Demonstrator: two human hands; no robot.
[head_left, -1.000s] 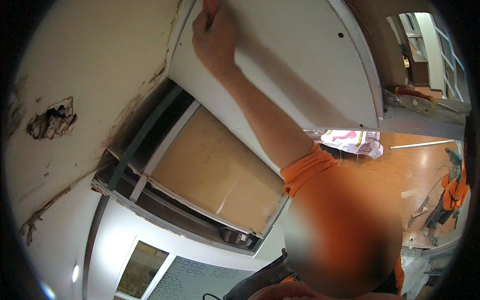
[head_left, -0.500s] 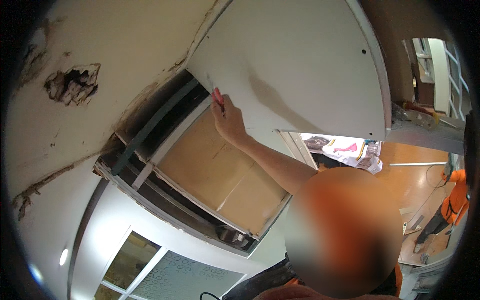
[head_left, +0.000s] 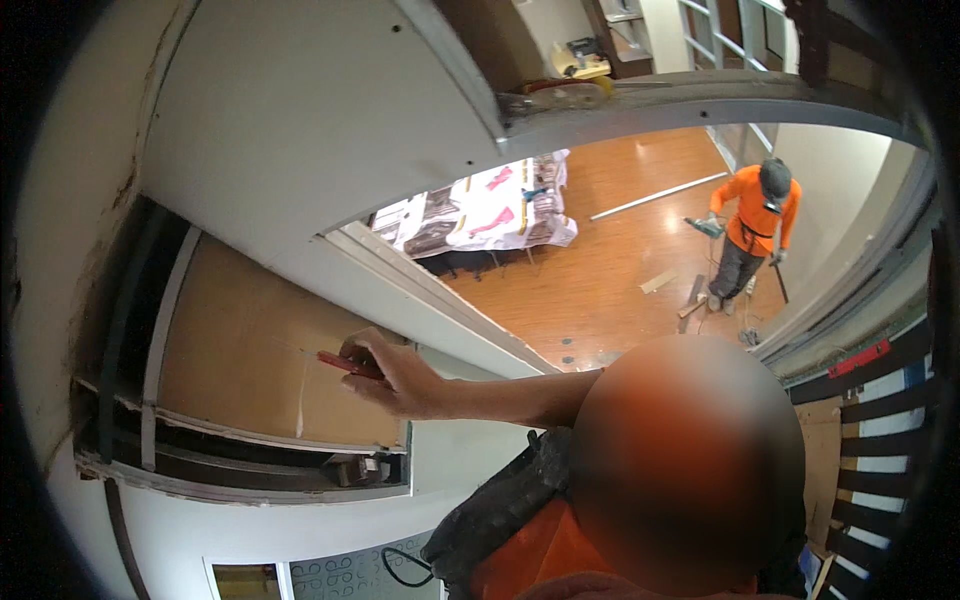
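Note:
My right hand point(head_left: 388, 378) is closed around a slim red-handled tool point(head_left: 345, 366). A thin, pale shaft or blade seems to stick out of it to the left, but its exact kind is hard to make out. Behind the tool lies a brown board point(head_left: 250, 320), set in a framed opening; I cannot tell whether the tip touches it. Grey metal strips point(head_left: 168, 310) and dark gaps edge the opening. A large pale panel point(head_left: 290, 110) adjoins it above. No left hand shows in the picture.
A co-worker in orange point(head_left: 758, 215) stands on the wooden floor point(head_left: 600, 270) below, holding a green power tool point(head_left: 703, 228). Nearby lie a long white strip point(head_left: 660, 196) and wood offcuts point(head_left: 658, 281). A covered table point(head_left: 490, 210) stands left of them. Dark slats point(head_left: 885, 450) rise at right.
The view has swung toward the right, showing more floor and the co-worker. My right hand has come down from the pale panel's edge to before the brown board, still holding the red tool.

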